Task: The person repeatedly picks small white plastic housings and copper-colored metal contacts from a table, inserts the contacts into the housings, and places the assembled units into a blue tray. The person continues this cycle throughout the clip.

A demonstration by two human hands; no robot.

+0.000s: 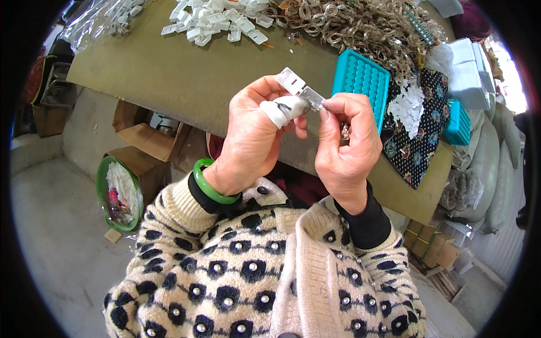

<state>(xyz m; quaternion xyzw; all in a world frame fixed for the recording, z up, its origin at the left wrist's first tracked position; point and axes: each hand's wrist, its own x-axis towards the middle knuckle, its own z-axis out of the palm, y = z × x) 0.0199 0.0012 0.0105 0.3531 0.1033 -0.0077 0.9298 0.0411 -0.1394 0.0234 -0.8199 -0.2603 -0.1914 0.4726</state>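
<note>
My left hand (248,132), its thumb wrapped in white tape, grips a small white hinged plastic case (289,80) with the lid swung up. At the right end of that case, the thumb and forefinger of my right hand (350,138) are pinched together; what lies between their tips is too small to make out. Something brownish and shiny (345,132) shows under the curled fingers of the right hand. Both hands are raised over the table's near edge.
White plastic cases (217,19) and a heap of clear brownish coils (360,25) lie on the olive tabletop (146,62). A teal tray (360,79) and white flat pieces on dark patterned cloth (420,152) are at right. A green basin (104,197) stands lower left.
</note>
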